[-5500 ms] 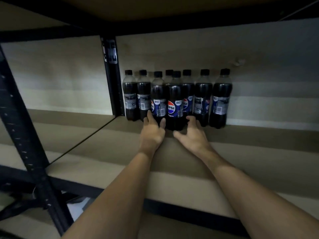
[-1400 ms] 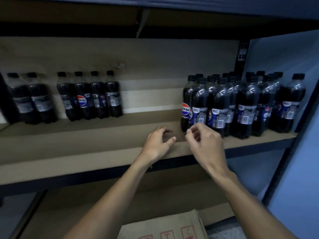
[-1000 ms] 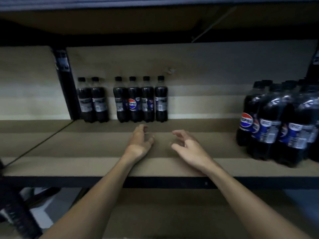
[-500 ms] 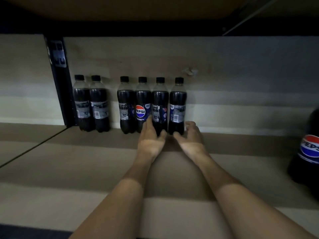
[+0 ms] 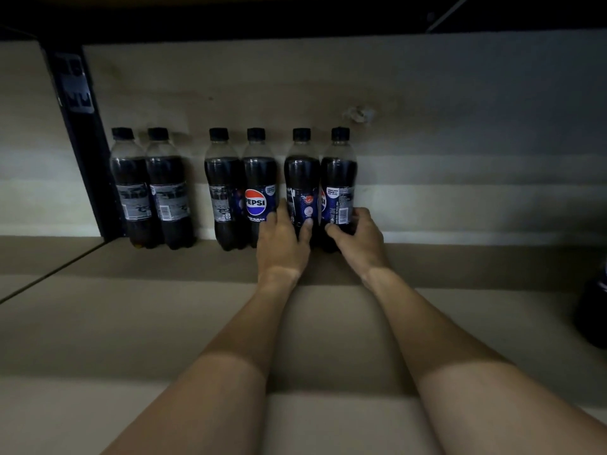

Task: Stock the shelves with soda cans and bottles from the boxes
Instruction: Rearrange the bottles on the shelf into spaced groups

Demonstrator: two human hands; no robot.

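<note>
I count six cola bottles [image 5: 259,188] standing in a row at twelve o'clock on the shelf [image 5: 131,323], grouped two, two and two. One more dark bottle [image 5: 591,316] shows partly at three o'clock.

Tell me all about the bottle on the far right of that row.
The rightmost bottle is clear plastic, filled with dark cola, black cap on, a blue label round its middle. It stands upright at the back of the shelf, close beside its neighbour. The right hand grips its lower part.
</note>
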